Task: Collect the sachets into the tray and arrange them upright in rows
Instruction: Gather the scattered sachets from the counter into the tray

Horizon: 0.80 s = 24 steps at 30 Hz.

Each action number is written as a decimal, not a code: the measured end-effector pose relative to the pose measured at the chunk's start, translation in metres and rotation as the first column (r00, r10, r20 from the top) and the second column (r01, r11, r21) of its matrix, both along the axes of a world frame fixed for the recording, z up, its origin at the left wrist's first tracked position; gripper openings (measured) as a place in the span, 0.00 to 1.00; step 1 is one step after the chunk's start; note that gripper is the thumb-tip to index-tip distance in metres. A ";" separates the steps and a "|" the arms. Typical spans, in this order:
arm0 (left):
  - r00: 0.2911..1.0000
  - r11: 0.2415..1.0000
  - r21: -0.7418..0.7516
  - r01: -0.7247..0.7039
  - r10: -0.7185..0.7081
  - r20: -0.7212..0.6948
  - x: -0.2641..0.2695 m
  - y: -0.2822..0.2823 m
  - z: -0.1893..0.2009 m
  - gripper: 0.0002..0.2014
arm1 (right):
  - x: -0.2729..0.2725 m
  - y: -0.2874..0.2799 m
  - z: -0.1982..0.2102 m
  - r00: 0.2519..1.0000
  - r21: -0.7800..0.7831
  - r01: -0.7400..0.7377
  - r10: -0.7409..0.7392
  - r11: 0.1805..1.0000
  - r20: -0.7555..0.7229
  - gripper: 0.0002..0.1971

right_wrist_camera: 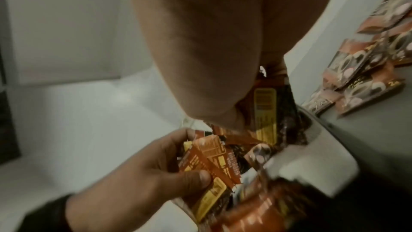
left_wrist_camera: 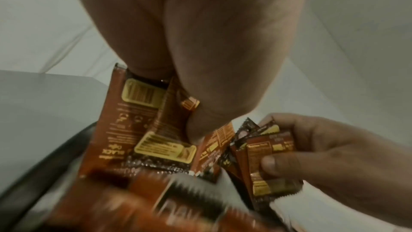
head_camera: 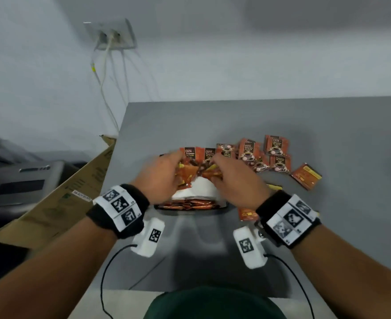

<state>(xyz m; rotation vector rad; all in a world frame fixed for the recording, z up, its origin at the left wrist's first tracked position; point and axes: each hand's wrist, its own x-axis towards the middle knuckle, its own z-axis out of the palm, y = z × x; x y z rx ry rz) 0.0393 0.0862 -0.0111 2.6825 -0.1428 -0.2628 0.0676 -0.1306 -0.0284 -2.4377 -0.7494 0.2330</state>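
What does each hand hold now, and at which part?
Each hand holds a bunch of sachets above the tray. The left hand grips its bunch by the side edges; the right hand pinches its bunch likewise.

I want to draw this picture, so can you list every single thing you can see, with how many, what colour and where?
tray: one, black, table middle, under both hands
sachets in tray: too many to count, orange-brown, a row at the near edge
held sachets: two bunches, orange-brown, over the tray
loose sachets: about ten, orange-brown, on the table right of the tray
table: one, grey
cardboard box: one, brown, left of the table
wall socket: one, white, with cables, on the wall
wristbands: two, black and white
left hand: grips one bunch
right hand: grips the other bunch
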 end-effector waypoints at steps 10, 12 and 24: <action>0.979 0.974 0.123 0.191 -0.179 -0.097 -0.033 -0.002 -0.024 0.13 | -0.026 0.028 -0.015 0.989 -0.324 -0.138 0.115 0.936 -0.089 0.21; 0.973 0.960 0.182 0.212 -0.190 -0.129 -0.034 0.000 -0.020 0.21 | -0.028 0.023 -0.015 0.986 -0.310 -0.147 0.112 0.939 -0.127 0.32; 0.961 0.909 0.311 0.277 -0.258 -0.102 -0.033 0.002 -0.034 0.37 | -0.050 0.033 -0.037 0.995 -0.488 -0.071 0.099 0.870 0.032 0.38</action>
